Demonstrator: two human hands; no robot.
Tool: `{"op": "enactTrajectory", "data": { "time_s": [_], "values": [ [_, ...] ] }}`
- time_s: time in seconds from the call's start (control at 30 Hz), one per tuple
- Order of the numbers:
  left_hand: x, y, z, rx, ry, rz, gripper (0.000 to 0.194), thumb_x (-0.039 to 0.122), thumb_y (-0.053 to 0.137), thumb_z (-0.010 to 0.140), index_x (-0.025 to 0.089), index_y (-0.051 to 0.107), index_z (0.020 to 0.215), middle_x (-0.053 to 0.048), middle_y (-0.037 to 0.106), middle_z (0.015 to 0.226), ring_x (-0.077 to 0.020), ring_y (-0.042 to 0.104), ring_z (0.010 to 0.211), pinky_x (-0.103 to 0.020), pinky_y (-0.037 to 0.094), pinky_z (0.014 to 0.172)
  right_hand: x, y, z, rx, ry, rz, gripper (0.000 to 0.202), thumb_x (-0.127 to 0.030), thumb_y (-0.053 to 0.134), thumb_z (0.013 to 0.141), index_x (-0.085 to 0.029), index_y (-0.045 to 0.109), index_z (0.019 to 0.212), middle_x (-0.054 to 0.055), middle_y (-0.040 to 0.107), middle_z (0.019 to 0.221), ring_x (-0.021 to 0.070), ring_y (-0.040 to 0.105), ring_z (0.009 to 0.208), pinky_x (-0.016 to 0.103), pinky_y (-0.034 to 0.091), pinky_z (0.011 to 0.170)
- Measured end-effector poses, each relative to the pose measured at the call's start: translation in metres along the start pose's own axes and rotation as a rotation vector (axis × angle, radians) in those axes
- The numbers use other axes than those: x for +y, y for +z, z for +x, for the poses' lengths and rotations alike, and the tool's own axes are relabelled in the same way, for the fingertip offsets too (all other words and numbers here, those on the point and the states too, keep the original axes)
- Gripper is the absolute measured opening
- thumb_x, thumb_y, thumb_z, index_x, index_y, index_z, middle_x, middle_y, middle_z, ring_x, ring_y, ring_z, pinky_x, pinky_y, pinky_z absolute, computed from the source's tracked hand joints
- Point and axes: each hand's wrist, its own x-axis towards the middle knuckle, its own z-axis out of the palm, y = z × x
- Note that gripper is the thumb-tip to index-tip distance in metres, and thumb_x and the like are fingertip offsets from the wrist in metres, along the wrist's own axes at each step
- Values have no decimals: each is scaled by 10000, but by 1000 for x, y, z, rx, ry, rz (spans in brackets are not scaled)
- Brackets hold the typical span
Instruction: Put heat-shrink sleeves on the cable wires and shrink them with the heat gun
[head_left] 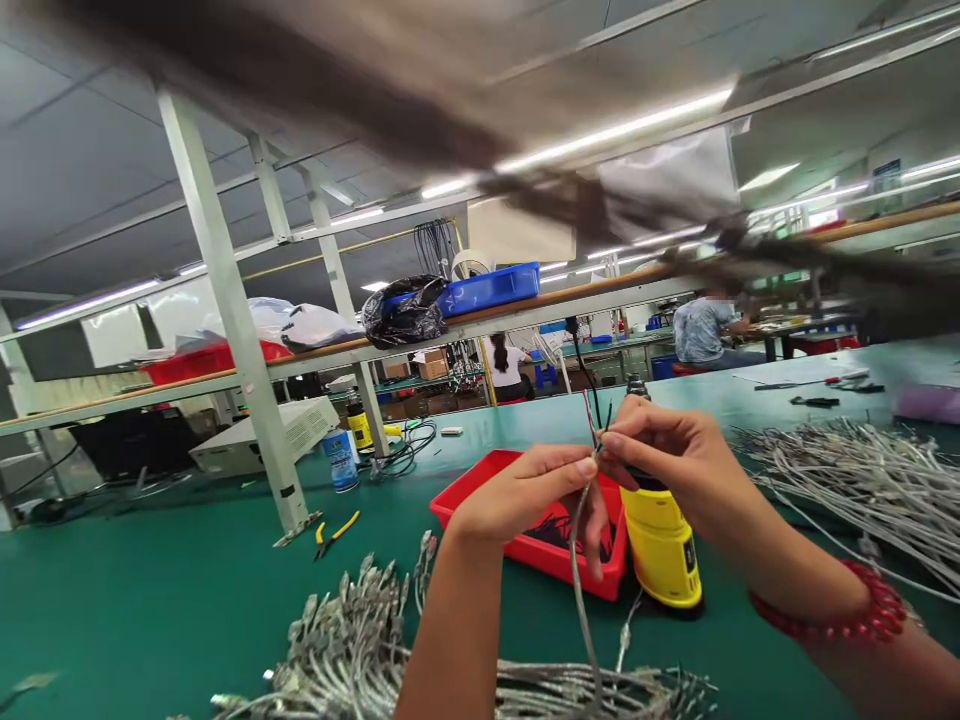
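Note:
A grey cable [579, 570] hangs down from my left hand [536, 490], which pinches it near its upper end. Thin red, white and dark wires fan out above the fingertips. My right hand [667, 450] is closed on these wires [592, 425], its fingertips touching those of my left hand. Behind my hands, a red tray [480, 485] holds short black pieces. A yellow and black bottle [660, 550] stands just right of the tray, partly behind my right hand. Below my hands lies a bundle of grey cables [360, 640] with connectors.
Another cable pile [862, 490] spreads at the right. Yellow-handled pliers [336, 535] lie left of the tray, near a shelf post [240, 320] and a blue can [340, 460]. A blurred dark shape crosses the top. Two people sit farther back.

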Motion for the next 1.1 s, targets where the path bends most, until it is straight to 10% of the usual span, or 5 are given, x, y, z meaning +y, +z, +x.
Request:
{"op": "enactTrajectory", "data": {
  "time_s": [0.63, 1.1],
  "values": [
    [10, -4, -10, -16, -52, 91, 369, 460, 544, 956, 116, 656, 1030, -30, 679, 659, -124, 629, 462, -234, 502, 506, 7, 5, -2, -13, -18, -60, 197, -329, 877, 645, -193, 734, 638, -12, 552, 646, 82, 564, 563, 185, 503, 519],
    [-10, -5, 5, -1, 2, -132, 356, 506, 518, 926, 187, 482, 772, 132, 249, 421, -80, 346, 253, -189, 273, 317, 8, -1, -3, -63, -162, -99, 176, -260, 662, 860, -290, 802, 961, 57, 664, 998, 144, 657, 878, 191, 566, 628]
  ]
}}
